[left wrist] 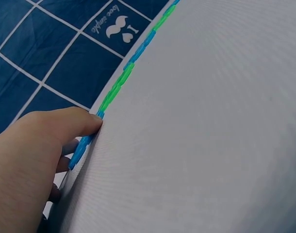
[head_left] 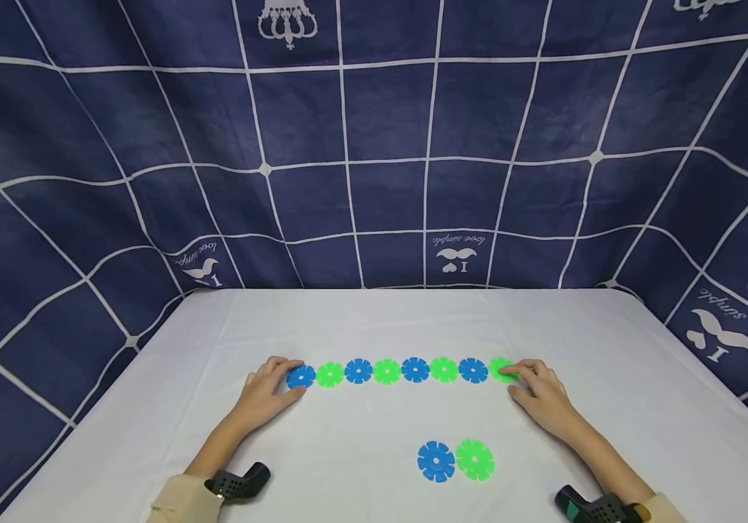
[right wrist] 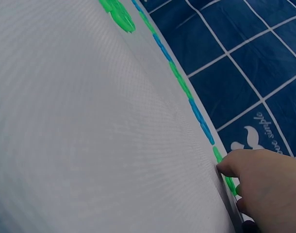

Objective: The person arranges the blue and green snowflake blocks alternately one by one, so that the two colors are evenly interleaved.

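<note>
Several blue and green notched plastic snowflake discs form a row across the white table, with colours alternating. At the row's left end, my left hand (head_left: 264,396) holds a blue snowflake disc (head_left: 301,376) between thumb and fingers. The thumb lies at that disc's near edge in the left wrist view, where the fingers are partly hidden behind it. My right hand (head_left: 547,403) holds the green snowflake disc (head_left: 499,368) at the right end. In the right wrist view its thumb touches the near side of this green disc (right wrist: 229,183). All discs lie flat.
Nearer the front of the white table (head_left: 348,465), another blue disc (head_left: 436,461) and a green disc (head_left: 475,459) lie side by side. A navy curtain (head_left: 387,196) with white grid lines hangs behind the table and along its sides.
</note>
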The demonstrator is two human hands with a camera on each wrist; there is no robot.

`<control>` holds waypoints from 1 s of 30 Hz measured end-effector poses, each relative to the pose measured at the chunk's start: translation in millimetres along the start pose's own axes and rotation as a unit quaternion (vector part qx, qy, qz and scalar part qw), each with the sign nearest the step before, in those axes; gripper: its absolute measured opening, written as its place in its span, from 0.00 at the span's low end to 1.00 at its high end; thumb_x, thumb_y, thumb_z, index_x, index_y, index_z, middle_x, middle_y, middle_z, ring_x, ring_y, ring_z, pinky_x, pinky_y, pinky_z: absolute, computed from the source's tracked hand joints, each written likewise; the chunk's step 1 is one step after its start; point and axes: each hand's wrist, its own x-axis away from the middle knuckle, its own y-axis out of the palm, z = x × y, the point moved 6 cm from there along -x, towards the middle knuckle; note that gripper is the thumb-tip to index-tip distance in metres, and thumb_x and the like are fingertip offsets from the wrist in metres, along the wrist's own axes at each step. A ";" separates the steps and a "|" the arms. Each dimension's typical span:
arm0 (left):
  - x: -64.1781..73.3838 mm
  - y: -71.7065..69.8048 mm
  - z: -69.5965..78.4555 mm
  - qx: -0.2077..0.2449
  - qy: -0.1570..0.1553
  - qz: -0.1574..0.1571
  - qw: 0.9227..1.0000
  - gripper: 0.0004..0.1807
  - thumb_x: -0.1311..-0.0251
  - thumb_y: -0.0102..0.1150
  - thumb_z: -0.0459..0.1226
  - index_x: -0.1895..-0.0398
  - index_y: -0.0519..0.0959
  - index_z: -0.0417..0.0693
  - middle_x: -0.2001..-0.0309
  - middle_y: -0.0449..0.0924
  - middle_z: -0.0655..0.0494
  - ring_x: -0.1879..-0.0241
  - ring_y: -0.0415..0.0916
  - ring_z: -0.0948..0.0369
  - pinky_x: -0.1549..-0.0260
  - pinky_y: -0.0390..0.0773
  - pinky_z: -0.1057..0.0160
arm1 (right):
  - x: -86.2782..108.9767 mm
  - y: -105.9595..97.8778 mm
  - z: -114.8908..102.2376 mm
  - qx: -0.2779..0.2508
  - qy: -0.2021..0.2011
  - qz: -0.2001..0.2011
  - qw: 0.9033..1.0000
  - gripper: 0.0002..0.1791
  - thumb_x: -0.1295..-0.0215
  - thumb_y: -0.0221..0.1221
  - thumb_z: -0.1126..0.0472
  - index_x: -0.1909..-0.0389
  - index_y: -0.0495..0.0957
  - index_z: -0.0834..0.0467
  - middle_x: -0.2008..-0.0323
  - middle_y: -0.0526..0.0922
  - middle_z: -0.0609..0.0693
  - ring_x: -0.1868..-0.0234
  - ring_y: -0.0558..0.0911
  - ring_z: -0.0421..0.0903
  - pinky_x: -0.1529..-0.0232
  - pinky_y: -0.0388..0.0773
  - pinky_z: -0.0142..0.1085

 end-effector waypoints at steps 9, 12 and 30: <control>-0.2 -1.5 -0.7 -0.003 -0.005 -0.001 1.000 0.28 0.48 0.57 0.50 0.44 0.72 0.50 0.48 0.69 0.49 0.46 0.66 0.51 0.60 0.58 0.58 | -1.6 -1.1 -1.9 -0.006 0.002 -0.002 1.000 0.15 0.41 0.55 0.62 0.52 0.76 0.55 0.49 0.68 0.62 0.50 0.66 0.57 0.57 0.57 0.48; 1.4 -1.5 -0.4 -0.002 -0.007 -0.002 1.000 0.28 0.48 0.58 0.50 0.44 0.72 0.50 0.48 0.69 0.49 0.46 0.66 0.51 0.59 0.58 0.57 | -0.5 0.6 -0.6 -0.008 0.006 -0.007 1.000 0.15 0.41 0.55 0.62 0.52 0.76 0.55 0.49 0.68 0.61 0.50 0.66 0.56 0.57 0.57 0.47; 1.3 -1.5 2.2 -0.005 -0.004 -0.003 1.000 0.27 0.48 0.57 0.50 0.44 0.72 0.50 0.48 0.69 0.49 0.46 0.66 0.51 0.60 0.57 0.58 | 0.0 1.0 -1.0 -0.002 -0.009 -0.005 1.000 0.15 0.41 0.55 0.62 0.52 0.76 0.53 0.49 0.69 0.60 0.50 0.66 0.55 0.55 0.56 0.50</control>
